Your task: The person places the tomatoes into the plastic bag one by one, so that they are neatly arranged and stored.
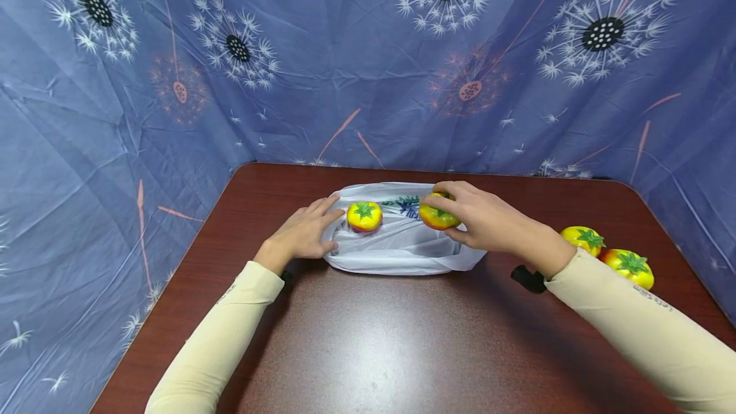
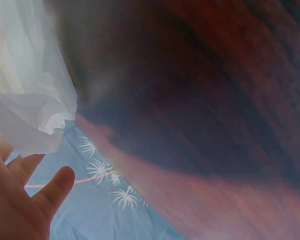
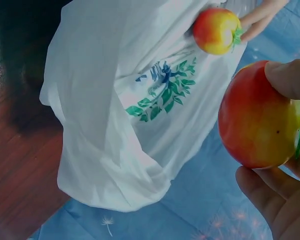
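Observation:
A white plastic bag [image 1: 397,262] with a green and blue print lies spread at the middle of the table. On its left part sits a yellow-and-red tomato [image 1: 365,216] with a green star-shaped top. Over the bag's right part, my right hand [image 1: 489,217] grips a second such tomato [image 3: 257,120] between thumb and fingers. My left hand [image 1: 303,232] is at the bag's left edge, fingers spread and thumb apart. In the left wrist view, some of its fingertips are hidden behind the bag's hem [image 2: 35,122].
Two more tomatoes, a farther one [image 1: 581,239] and a nearer one [image 1: 629,268], lie at the right of the brown table [image 1: 368,337], beside my right forearm. A blue dandelion-print cloth [image 1: 356,69] hangs behind the table and along its sides.

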Tool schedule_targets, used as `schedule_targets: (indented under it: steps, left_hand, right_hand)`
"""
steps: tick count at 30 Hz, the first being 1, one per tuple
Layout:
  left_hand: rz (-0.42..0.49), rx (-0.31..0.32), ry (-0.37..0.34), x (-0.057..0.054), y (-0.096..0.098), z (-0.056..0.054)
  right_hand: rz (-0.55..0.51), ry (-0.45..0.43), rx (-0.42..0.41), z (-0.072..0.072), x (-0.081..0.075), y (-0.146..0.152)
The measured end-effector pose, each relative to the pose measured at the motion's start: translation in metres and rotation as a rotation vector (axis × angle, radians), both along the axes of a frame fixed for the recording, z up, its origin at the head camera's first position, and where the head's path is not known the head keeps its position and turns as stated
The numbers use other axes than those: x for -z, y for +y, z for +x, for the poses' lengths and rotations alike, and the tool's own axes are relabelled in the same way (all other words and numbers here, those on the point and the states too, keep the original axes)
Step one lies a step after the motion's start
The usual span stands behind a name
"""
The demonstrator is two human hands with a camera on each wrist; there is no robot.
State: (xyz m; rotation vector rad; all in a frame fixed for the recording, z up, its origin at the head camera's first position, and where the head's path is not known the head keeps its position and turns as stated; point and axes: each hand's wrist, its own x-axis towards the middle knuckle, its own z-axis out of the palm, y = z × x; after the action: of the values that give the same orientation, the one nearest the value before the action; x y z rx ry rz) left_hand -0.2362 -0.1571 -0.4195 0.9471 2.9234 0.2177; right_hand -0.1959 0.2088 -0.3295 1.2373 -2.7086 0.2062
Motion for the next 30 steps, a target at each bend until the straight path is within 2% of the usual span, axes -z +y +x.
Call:
schedule_targets:
  steps: [6,18,30]
  left_hand:
    - [-0.021,-0.006,-0.019,0.002,0.001,-0.001]
    - [-0.008,0.000,-0.012,0.001,0.002,-0.001]
    - [-0.003,-0.007,-0.008,0.002,-0.001,0.001]
  right_hand:
    - [0.009,0.015,-0.004,-0.004,0.006,-0.005]
    - [0.062,0.050,-0.041,-0.019,0.019,-0.026]
    - [0.109,0.047,-0.042,-0.025,0.016,-0.032]
